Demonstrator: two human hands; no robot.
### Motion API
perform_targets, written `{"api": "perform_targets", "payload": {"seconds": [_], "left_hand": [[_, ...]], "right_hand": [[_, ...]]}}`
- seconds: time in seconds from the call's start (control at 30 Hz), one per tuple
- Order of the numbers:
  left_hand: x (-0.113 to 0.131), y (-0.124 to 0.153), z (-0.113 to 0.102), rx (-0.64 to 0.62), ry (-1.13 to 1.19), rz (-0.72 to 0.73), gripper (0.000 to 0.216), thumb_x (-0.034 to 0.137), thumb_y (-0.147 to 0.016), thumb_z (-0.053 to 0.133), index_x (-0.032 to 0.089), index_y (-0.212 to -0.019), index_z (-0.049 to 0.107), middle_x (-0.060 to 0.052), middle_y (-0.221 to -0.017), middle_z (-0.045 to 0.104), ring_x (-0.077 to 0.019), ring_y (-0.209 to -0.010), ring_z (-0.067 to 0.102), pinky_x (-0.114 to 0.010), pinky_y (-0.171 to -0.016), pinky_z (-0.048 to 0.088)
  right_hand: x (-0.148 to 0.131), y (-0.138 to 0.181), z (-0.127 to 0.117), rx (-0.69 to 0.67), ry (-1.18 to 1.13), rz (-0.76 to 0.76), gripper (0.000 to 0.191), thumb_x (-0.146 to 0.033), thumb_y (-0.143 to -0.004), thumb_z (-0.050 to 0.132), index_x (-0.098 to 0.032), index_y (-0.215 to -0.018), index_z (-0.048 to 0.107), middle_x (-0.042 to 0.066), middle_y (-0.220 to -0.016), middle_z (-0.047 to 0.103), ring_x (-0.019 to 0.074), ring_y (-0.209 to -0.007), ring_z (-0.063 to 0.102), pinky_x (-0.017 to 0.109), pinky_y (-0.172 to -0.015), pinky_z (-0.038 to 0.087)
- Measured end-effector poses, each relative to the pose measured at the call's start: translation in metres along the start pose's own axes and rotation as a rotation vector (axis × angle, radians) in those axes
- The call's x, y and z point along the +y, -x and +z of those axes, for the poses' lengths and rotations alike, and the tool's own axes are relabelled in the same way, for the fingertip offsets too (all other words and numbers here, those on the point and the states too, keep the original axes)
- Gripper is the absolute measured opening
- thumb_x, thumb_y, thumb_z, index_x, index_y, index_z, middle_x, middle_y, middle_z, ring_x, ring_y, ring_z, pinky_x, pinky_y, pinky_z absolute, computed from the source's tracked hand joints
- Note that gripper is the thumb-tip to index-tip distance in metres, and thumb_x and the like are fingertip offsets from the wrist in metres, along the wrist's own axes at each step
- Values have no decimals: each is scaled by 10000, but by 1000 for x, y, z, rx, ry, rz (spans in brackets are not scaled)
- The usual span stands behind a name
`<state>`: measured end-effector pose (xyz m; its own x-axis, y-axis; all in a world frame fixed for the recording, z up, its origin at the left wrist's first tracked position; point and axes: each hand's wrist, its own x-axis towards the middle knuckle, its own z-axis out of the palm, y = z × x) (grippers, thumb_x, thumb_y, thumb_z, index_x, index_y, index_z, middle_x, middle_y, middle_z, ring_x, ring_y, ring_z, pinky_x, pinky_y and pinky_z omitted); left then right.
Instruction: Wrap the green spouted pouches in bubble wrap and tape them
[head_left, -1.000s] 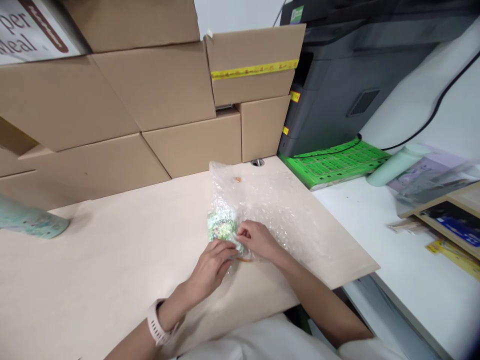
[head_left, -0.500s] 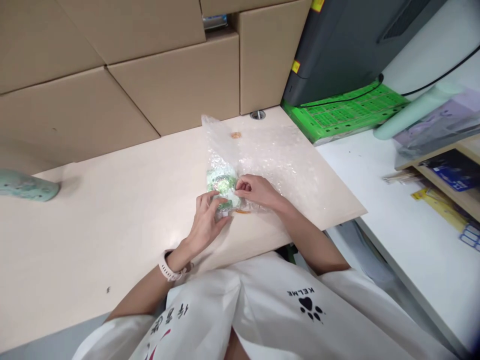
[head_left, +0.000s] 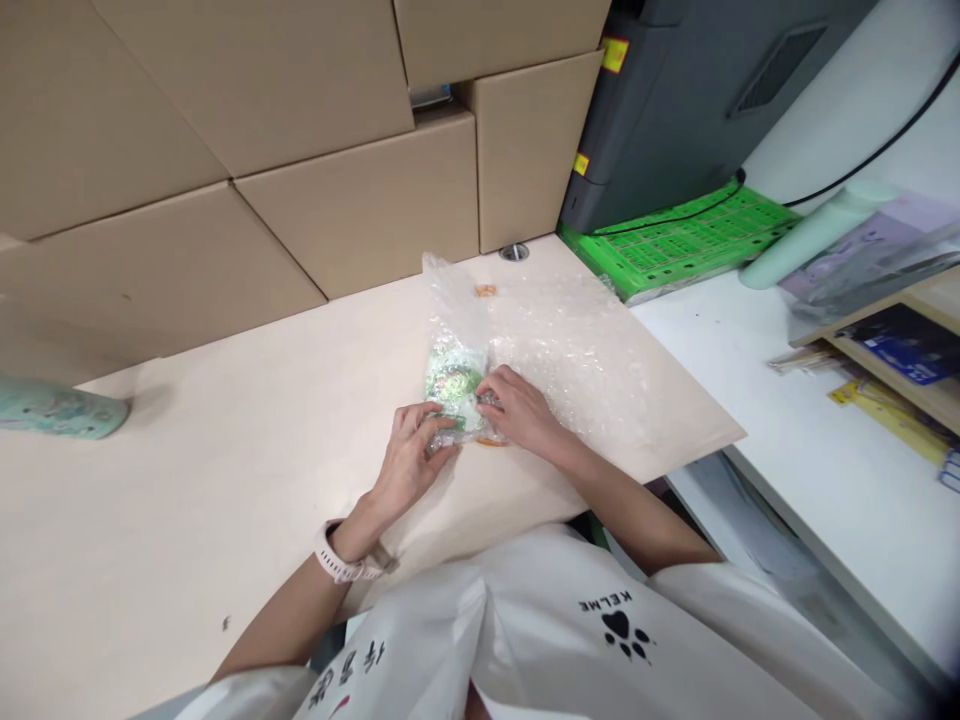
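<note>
A small green item (head_left: 453,383) lies wrapped in the near left corner of a clear bubble wrap sheet (head_left: 570,345) spread on the pale wooden desk (head_left: 210,480). My left hand (head_left: 409,460), with a white watch on its wrist, curls its fingers round the near side of the wrapped item. My right hand (head_left: 521,412) pinches the wrap at the item's right side. Both hands touch the bundle. A small orange ring (head_left: 485,291) lies on the desk beyond the wrap's far edge.
Stacked cardboard boxes (head_left: 300,150) line the back of the desk. A dark printer (head_left: 675,100) stands on a green mat (head_left: 675,240) at the right. A teal bottle (head_left: 56,410) lies at the left edge. A white side table (head_left: 810,440) holds a pale green cylinder (head_left: 810,235) and papers.
The camera tilted down, bringing my white shirt into view. My hands stayed on the wrapped green item, and my left fingers closed further round it.
</note>
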<state>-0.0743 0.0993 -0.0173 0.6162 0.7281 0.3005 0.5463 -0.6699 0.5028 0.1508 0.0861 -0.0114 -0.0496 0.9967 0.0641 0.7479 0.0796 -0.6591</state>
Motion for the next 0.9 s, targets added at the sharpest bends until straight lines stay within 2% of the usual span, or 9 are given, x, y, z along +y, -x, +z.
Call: {"api": "perform_targets", "payload": {"seconds": [0.17, 0.3, 0.37, 0.47, 0.53, 0.63, 0.73, 0.83, 0.9], "left_hand": [[17, 7, 4, 14, 0, -56, 207, 181, -828, 713, 216, -1019, 643, -75, -1167, 576, -252, -1110, 482, -425, -974, 459], [39, 13, 6, 0, 225, -179, 189, 192, -833, 690, 220, -1016, 650, -69, -1137, 571, -233, -1103, 513, -380, -938, 464], [43, 13, 5, 73, 421, -307, 175, 226, -854, 658, 225, -1027, 639, -68, -1168, 558, -214, -1104, 536, -334, -877, 477], [42, 7, -1, 335, 684, -574, 270, 281, -818, 685, 233, -1072, 608, -64, -1254, 528, -202, -1169, 520, -303, -887, 468], [40, 3, -5, 471, 868, -769, 425, 287, -741, 748, 240, -1127, 576, -61, -1269, 524, -197, -1172, 528, -310, -924, 462], [45, 3, -10, 426, 1126, -977, 664, 262, -644, 810, 252, -1237, 510, -23, -1062, 577, -140, -906, 597, -280, -795, 483], [57, 11, -16, 395, 1121, -971, 776, 253, -643, 822, 284, -1333, 469, 29, -910, 547, -97, -776, 561, -222, -710, 455], [69, 22, -21, 471, 982, -849, 703, 299, -719, 800, 307, -1357, 505, 2, -1016, 544, -110, -889, 574, -219, -774, 477], [75, 27, -21, 427, 927, -713, 675, 330, -776, 772, 331, -1389, 489, -18, -1093, 536, -118, -898, 582, -237, -774, 501]], "right_hand": [[-4, 10, 5, 42, -54, -31, 130, -146, -886, 629, -193, -1007, 637, 63, -1080, 628, 186, -969, 602, 312, -859, 479], [-13, 20, 5, 66, 110, -132, 83, -177, -948, 560, -188, -965, 640, 90, -1016, 671, 248, -1011, 564, 364, -867, 467], [-16, 24, 6, 73, 170, -167, 153, -152, -974, 491, -185, -965, 640, 101, -986, 682, 259, -981, 553, 378, -847, 464], [-15, 26, 8, 80, 153, -172, 185, -139, -982, 458, -184, -986, 637, 94, -1000, 684, 248, -958, 558, 367, -836, 466], [-12, 25, 8, 76, 115, -163, 176, -139, -975, 467, -182, -1009, 634, 89, -1033, 679, 241, -976, 567, 361, -853, 465], [-10, 25, 7, 43, 25, -156, 158, -146, -951, 509, -176, -1046, 631, 92, -1069, 659, 232, -1006, 585, 355, -875, 468], [-14, 27, 7, -59, -138, -162, 178, -173, -942, 522, -173, -1082, 632, 78, -1062, 635, 183, -900, 624, 331, -848, 483], [-20, 32, 8, -191, -337, -168, 218, -195, -939, 518, -180, -1129, 624, 64, -1092, 630, 135, -811, 639, 298, -800, 489], [-23, 34, 8, -252, -449, -163, 217, -200, -930, 513, -182, -1115, 625, 55, -1068, 651, 139, -820, 641, 283, -769, 482]]}}
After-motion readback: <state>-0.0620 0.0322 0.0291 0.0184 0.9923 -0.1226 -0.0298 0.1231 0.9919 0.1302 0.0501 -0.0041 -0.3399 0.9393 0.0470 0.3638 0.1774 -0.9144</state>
